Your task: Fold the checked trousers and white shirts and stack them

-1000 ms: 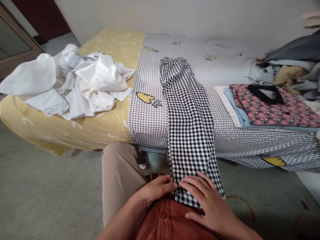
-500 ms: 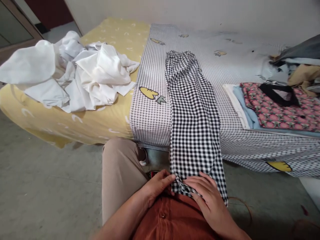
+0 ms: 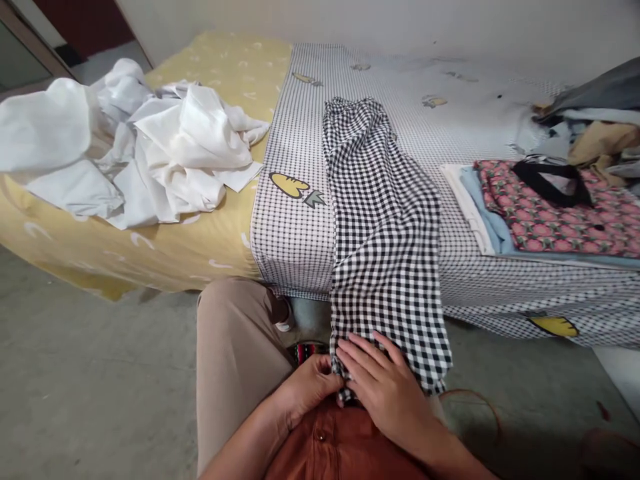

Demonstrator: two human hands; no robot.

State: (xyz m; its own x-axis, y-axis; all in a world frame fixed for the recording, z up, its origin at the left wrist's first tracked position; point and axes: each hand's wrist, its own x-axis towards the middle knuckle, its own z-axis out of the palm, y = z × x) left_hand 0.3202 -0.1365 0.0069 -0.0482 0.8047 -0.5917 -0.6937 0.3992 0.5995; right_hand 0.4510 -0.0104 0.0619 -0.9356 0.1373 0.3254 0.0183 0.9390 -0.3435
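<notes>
A black-and-white gingham garment, its kind not plain, stretches from the bed down to my lap; this checked garment has creases across its middle. At its near left corner my left hand pinches the edge between thumb and fingers. My right hand lies flat on the near end of the cloth, its fingers stretched out and pointing left. Part of the near hem is hidden beneath the right hand.
On the yellow sheet at the left lies a heap of white clothes. Folded clothes with a pink patterned piece on top sit at the right of the bed, beside a darker pile. A wall runs behind.
My right hand has moved left over the checked garment and flattened on it. My left hand has shifted slightly down and left. The near end of the cloth has more creases, and the view has shifted slightly.
</notes>
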